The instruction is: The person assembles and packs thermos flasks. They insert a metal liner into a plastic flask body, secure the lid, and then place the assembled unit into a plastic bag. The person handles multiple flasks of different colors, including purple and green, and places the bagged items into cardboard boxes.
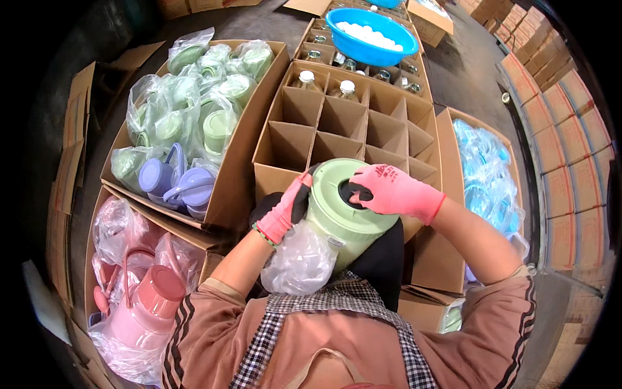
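Pale green and smooth, the rounded vessel sits tilted near the view's centre. At its nine o'clock the gloved left hand braces the side; the right hand, at two, curls its fingers at the dark round opening, any pinch hidden. Work at that opening seems in hand; the next move likely calls for steady bracing. Crinkled clear plastic bulges between seven and eight; a gridded cardboard carton stands at twelve.

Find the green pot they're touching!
In the head view, the green pot is centre-right, left hand at its side, right hand on top, by the divided box.
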### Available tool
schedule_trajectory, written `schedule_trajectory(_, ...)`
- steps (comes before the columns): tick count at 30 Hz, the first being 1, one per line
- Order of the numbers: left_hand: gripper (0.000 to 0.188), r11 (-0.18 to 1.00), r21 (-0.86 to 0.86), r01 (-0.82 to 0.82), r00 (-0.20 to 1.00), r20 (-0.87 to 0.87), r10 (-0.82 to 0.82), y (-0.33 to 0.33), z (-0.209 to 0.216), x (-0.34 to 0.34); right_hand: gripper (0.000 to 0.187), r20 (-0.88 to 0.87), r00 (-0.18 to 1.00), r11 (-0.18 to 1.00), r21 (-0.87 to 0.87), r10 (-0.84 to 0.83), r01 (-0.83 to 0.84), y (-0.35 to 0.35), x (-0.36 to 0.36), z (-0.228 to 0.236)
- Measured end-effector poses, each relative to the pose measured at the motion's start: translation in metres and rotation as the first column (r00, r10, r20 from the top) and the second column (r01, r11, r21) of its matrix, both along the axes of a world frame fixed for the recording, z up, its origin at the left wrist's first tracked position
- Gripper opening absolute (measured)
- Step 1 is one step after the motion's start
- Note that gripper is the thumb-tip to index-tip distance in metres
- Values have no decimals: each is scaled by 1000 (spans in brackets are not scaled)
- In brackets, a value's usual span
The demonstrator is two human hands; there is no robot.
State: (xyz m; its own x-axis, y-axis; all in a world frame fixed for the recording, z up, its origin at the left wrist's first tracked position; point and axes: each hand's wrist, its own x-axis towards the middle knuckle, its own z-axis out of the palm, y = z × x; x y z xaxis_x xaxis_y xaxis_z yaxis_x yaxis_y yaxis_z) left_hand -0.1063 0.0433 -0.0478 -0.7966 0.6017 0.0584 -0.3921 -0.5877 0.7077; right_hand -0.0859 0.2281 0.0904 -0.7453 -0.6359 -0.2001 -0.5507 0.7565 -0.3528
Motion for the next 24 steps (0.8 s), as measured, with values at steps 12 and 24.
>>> schedule_trajectory(12,49,999,46,-9,999,37,7,-16,-18,-12,27,152,910,913,200,-386,355,-57,-18,2)
schedule_trajectory(24,55,532,-697,-481,424,-715,-556,-93,47,101,49,898,364,365,-261,-249,894,-38,163,-129)
